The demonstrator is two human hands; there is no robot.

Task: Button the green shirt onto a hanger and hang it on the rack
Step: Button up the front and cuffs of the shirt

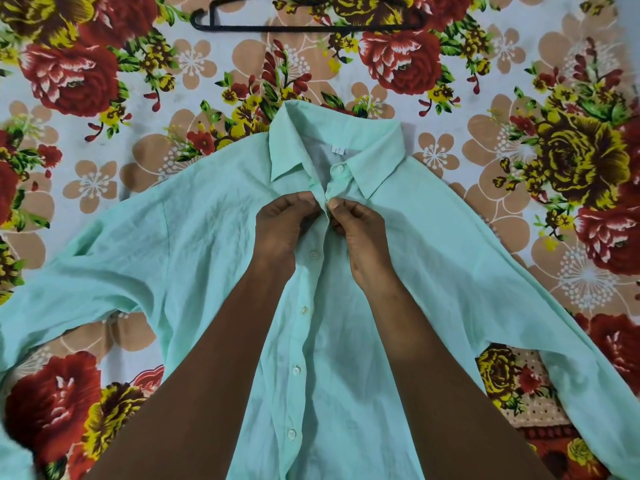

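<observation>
**Second button from the collar in hand, hanger waiting off to the far side**

While both hands meet at the placket, the green shirt (pixel 433 258) lies front-up on the floral bedsheet (pixel 86 81), collar away from the camera, sleeves spread wide to either side. The left hand (pixel 280 226) pinches the left front edge just under the collar, fingers curled tight on the cloth. The right hand (pixel 360 230) pinches the facing edge, thumb and fingertips closed together on it right at the seam. The two hands are touching, or very nearly so. Whether a button is already through its hole there, I cannot tell; the fingers cover it.

By my reading this is the buttoning step, near the top of the shirt. The collar button (pixel 338 168) just above the hands looks unfastened, and a row of lower buttons (pixel 304 310) runs down the placket toward the camera, so plenty remains. The black hanger (pixel 304 27) lies on the sheet well beyond the collar, not inside the shirt, and no rack is in view.

Next move calls for a small, precise push: button edge-on through the hole, cloth held taut by the other hand.

Room is generous. Open sheet lies between collar and hanger, and on both sides above the sleeves. The shirt's hem runs off the bottom edge, out of sight.
</observation>
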